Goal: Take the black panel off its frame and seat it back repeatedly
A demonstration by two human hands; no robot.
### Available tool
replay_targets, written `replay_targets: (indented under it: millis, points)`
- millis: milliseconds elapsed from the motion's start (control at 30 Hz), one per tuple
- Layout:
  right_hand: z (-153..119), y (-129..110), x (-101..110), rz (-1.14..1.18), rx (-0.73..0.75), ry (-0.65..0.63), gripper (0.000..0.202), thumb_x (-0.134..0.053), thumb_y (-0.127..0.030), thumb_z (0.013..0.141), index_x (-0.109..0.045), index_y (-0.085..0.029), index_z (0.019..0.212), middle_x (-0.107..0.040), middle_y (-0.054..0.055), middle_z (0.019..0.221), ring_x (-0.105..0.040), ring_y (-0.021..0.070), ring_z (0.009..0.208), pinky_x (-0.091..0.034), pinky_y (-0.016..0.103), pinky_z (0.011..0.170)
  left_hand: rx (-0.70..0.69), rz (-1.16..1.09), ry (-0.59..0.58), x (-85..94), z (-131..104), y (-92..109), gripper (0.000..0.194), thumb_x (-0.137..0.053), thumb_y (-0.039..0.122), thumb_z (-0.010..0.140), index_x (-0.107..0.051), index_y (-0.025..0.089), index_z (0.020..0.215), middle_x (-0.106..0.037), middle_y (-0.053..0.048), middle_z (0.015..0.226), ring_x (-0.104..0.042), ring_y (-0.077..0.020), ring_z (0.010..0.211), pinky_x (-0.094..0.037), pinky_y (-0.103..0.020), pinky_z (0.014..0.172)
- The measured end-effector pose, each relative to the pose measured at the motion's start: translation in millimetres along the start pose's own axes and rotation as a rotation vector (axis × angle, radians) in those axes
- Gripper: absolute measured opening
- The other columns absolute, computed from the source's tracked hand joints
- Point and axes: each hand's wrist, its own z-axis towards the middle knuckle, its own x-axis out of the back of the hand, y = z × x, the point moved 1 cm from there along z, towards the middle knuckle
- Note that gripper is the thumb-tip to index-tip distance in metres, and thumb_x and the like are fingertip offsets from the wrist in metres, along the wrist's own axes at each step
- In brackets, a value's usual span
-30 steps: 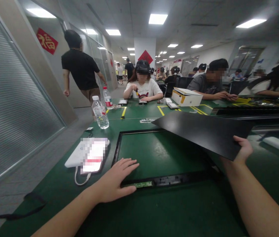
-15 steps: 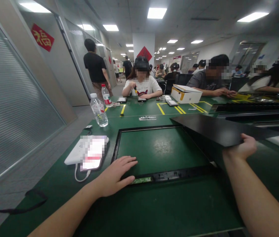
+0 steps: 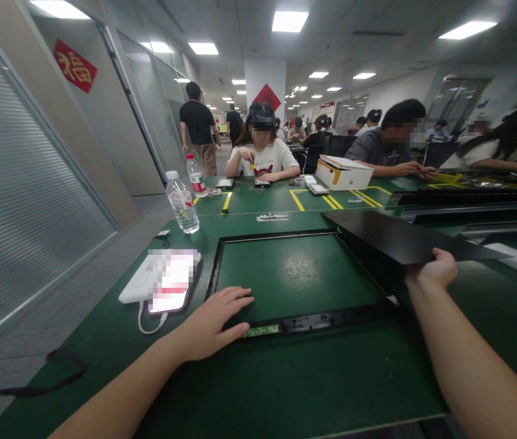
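Note:
A black rectangular bezel frame (image 3: pixel 322 323) lies flat on the green table, with a small green circuit board (image 3: pixel 263 331) set in its near left side. Over that near left corner rests my left hand (image 3: pixel 217 323), fingers spread and holding nothing. My right hand (image 3: pixel 439 268) grips the near edge of a thin, dark flat panel (image 3: pixel 386 235) from below; the fingers are partly hidden. The panel is raised and tilted over the frame's right side, its far left corner close to the frame's far right corner.
Left of the frame lie a phone (image 3: pixel 167 299) on a cable and a white box-like device (image 3: pixel 137 283). Two water bottles (image 3: pixel 183 207) stand behind them. Small scraps (image 3: pixel 272 217), a white carton (image 3: pixel 345 174) and dark strips (image 3: pixel 441 198) lie farther back. A person (image 3: pixel 263 155) sits opposite.
My right hand and the panel have shifted slightly left, and the panel's slant has changed a little. My left hand stays put. A person walking in the background has moved right.

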Motion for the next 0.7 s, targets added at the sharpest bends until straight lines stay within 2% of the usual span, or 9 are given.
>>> replay_targets:
  millis: [100,200,433,633,700]
  points:
    - [-7,-1,-1,0.111,-0.134,0.143,0.02,-0.047,-0.028,0.065,-0.039,-0.028,0.083,-0.055,0.002,0.087,-0.063,0.0197,0.085,-0.053,0.033,0.07,-0.015,-0.013,0.019,-0.1,0,0,0.051,-0.06,0.048,0.101,-0.063,0.029,0.148,-0.056,-0.01,0.16,-0.047,-0.0365,0.149,-0.034,-0.057,0.123]
    - [-12,-4,-2,0.188,-0.227,0.206,0.018,-0.052,-0.02,0.067,-0.044,-0.026,0.082,-0.054,0.0,0.083,-0.063,0.017,0.079,-0.053,0.032,0.069,-0.02,-0.027,0.031,0.1,0,0,0.05,-0.06,0.049,0.101,-0.065,0.03,0.147,-0.057,-0.009,0.159,-0.048,-0.0372,0.148,-0.035,-0.057,0.123]
    - [-12,-3,-7,0.3,-0.305,0.273,0.02,-0.053,-0.013,0.064,-0.045,-0.024,0.078,-0.053,-0.004,0.075,-0.056,0.0114,0.063,-0.053,0.025,0.058,-0.017,0.08,-0.019,1.6,1,5,0.05,-0.056,0.047,0.103,-0.062,0.025,0.148,-0.054,-0.012,0.161,-0.046,-0.0362,0.149,-0.036,-0.058,0.122]
    - [-13,0,-8,0.379,-0.332,0.318,0.02,-0.053,-0.009,0.064,-0.048,-0.023,0.078,-0.052,-0.005,0.073,-0.053,0.0095,0.058,-0.047,0.02,0.048,0.008,0.13,-0.065,1.4,0,4,0.053,-0.053,0.046,0.104,-0.059,0.022,0.15,-0.05,-0.013,0.164,-0.043,-0.037,0.152,-0.036,-0.06,0.122]
    - [-13,2,-8,0.415,-0.346,0.296,0.021,-0.054,-0.008,0.065,-0.048,-0.023,0.079,-0.052,-0.006,0.072,-0.051,0.009,0.056,-0.045,0.019,0.046,0.019,0.123,-0.064,2.1,1,5,0.052,-0.054,0.046,0.104,-0.059,0.022,0.15,-0.05,-0.013,0.164,-0.043,-0.0375,0.152,-0.036,-0.06,0.122]
